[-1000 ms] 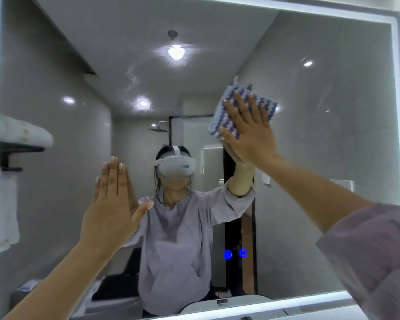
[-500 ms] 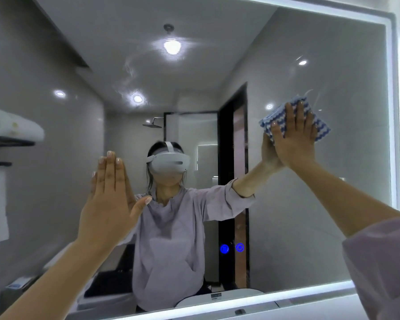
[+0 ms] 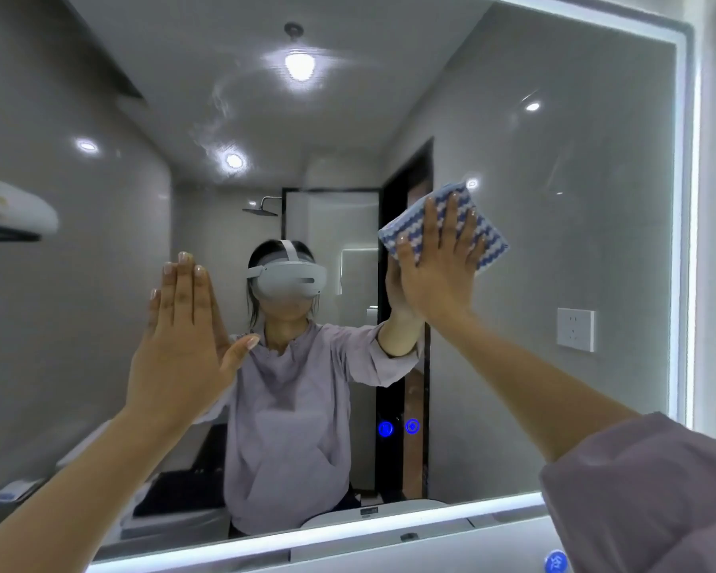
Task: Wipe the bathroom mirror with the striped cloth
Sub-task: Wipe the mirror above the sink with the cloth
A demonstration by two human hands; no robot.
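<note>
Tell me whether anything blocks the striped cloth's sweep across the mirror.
Nothing sits between right hand and striped cloth on the mirror. Leftward, the left hand, flat at the glass and lower, is the only obstacle.

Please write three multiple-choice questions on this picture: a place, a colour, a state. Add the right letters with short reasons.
1. Where is the striped cloth?
A) on a towel shelf
B) under the right hand, against the mirror
C) in the sink

2. Which colours has the striped cloth?
A) red and black
B) green and yellow
C) blue and white

3. How is the left hand?
A) flat and open
B) a fist
C) gripping a bottle

Answers: B, that hand presses it to the mirror; C, its wavy stripes show them; A, it holds nothing.
</note>
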